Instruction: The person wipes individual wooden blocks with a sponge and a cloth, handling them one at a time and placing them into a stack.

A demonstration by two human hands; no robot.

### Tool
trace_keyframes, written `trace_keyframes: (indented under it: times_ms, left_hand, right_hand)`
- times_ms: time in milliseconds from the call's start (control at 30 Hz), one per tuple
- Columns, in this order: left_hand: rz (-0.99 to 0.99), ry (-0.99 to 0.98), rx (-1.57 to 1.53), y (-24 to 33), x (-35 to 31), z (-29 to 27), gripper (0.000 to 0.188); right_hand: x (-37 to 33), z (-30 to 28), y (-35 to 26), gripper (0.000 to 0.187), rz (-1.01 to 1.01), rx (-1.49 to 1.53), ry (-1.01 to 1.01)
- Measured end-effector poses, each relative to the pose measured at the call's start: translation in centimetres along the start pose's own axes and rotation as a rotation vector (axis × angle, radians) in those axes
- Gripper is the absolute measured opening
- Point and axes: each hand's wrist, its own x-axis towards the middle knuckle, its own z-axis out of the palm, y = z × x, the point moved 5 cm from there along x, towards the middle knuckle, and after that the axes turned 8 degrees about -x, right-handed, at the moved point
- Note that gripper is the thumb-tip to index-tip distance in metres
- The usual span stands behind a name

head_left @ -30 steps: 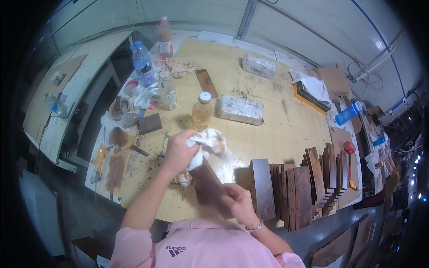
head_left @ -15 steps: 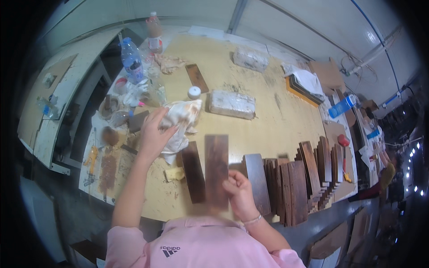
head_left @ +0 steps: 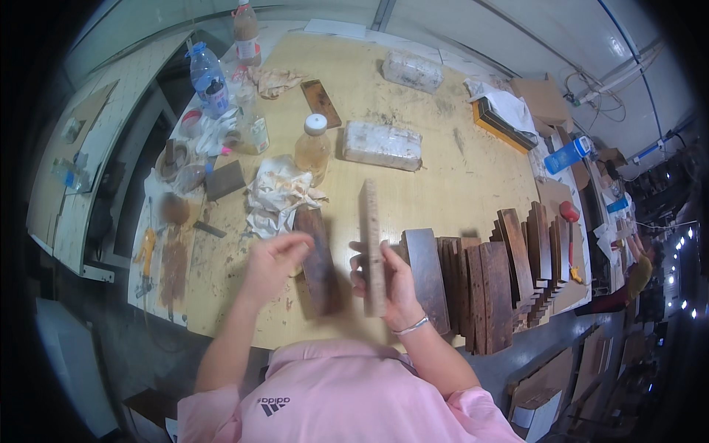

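My right hand (head_left: 395, 284) grips a wooden block (head_left: 373, 251) stood up on its narrow side, its pale, speckled edge showing. Just left of it a dark brown wooden block (head_left: 319, 269) lies on the table. Beside that block my left hand (head_left: 277, 266) hovers, slightly blurred, fingers loosely bent with nothing visible in them. Past the left hand lies a crumpled white cloth (head_left: 277, 193) with brown stains. A yellow sponge is mostly hidden behind the left hand. Right of my right hand stand several dark wooden blocks (head_left: 491, 295) in a row.
A clear bottle of amber liquid with a white cap (head_left: 313, 155) stands behind the cloth. Two wrapped white bricks (head_left: 382, 146) lie farther back. Bottles (head_left: 208, 77) and tape rolls crowd the left side. A red-handled tool (head_left: 569, 214) lies at the right edge.
My left hand has let go of the white cloth and come nearer. The block in my right hand has turned from its broad face to its edge. The view has shifted slightly.
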Motion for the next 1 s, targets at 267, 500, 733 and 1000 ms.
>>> trace_keyframes:
  times_ms: [267,500,733,1000]
  left_hand:
    - [0.143,0.243,0.143,-2.5,2.1,-3.7,0.019]
    - [0.796,-0.129,0.523,4.8,-4.8,6.6,0.013]
    - [0.399,0.348,0.362,-0.3,-2.5,-3.8,0.016]
    - [0.210,0.361,0.736,-5.4,-1.1,-8.5,0.042]
  right_hand:
    - [0.3,1.5,1.3,0.082,0.163,0.194,-0.209]
    - [0.0,2.9,1.7,0.068,0.216,0.135,0.180]
    - [-1.0,0.9,3.3,0.072,0.233,0.065,-0.261]
    - [-0.8,-1.2,3.6,0.061,0.190,0.008,-0.070]
